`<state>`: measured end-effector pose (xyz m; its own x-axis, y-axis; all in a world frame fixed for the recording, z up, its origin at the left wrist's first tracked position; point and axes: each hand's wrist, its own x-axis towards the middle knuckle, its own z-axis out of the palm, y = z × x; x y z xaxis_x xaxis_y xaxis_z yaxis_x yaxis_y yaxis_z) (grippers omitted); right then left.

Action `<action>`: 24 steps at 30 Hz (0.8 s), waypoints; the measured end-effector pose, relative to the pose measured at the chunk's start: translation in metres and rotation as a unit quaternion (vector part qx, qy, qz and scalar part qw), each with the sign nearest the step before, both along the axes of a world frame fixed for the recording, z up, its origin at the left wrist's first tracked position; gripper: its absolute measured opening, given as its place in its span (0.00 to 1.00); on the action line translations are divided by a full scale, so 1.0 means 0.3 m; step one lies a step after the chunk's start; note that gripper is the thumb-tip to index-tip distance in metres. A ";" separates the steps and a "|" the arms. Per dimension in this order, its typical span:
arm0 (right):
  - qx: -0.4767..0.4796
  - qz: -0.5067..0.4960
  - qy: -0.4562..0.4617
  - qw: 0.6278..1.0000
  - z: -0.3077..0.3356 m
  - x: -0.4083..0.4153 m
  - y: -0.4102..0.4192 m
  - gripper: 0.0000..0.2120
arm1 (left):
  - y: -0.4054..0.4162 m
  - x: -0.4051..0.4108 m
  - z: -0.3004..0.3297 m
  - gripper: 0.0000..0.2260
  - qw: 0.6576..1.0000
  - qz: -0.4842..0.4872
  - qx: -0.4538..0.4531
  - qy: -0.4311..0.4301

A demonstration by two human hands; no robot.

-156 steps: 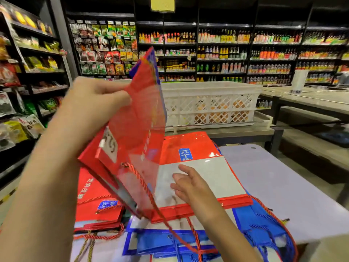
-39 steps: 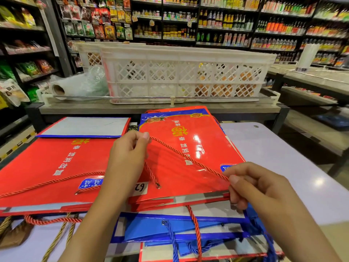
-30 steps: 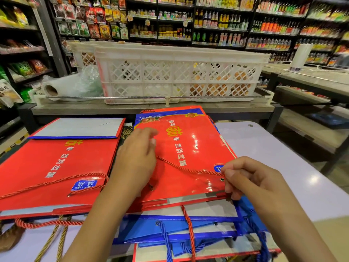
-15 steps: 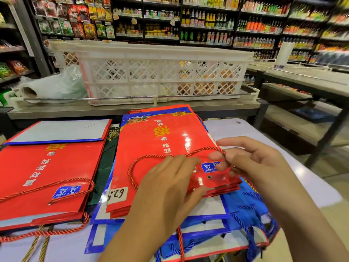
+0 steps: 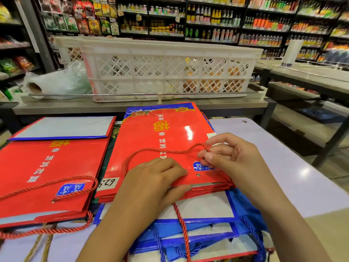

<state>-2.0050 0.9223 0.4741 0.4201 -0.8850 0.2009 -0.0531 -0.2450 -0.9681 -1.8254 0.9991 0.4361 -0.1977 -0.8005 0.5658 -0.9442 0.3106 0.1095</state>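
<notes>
White crate (image 5: 170,72) behind; table (image 5: 283,167) rightward bare.

1. The left hand (image 5: 156,178), at the near edge of the red bag (image 5: 166,133), is bare, with slim fingers.
2. The right hand (image 5: 228,159), at the red bag's right near corner, is bare too; its thumbnail is short and plain.
3. Both forearms, nearer than the red bag, are slender and unsleeved.

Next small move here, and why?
Probably lay the rope handle flat on the red bag: the right hand pinches the loop's end near the bag's right side, while the left hand holds the bag's near edge on the stack.
</notes>
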 end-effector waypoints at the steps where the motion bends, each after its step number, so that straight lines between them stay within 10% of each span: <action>1: 0.004 0.009 0.000 1.000 -0.006 0.011 -0.004 0.08 | -0.001 0.003 0.002 0.16 1.000 -0.004 0.000 0.006; 24: -0.110 -0.006 0.050 0.993 -0.117 0.013 -0.008 0.04 | 0.012 -0.007 -0.076 0.18 0.994 0.030 -0.080 0.068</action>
<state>-2.0013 0.9198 0.4389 0.4370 -0.8293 0.3483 -0.1496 -0.4488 -0.8810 -1.8275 1.0027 0.4132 -0.0655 -0.7058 0.7054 -0.9418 0.2774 0.1901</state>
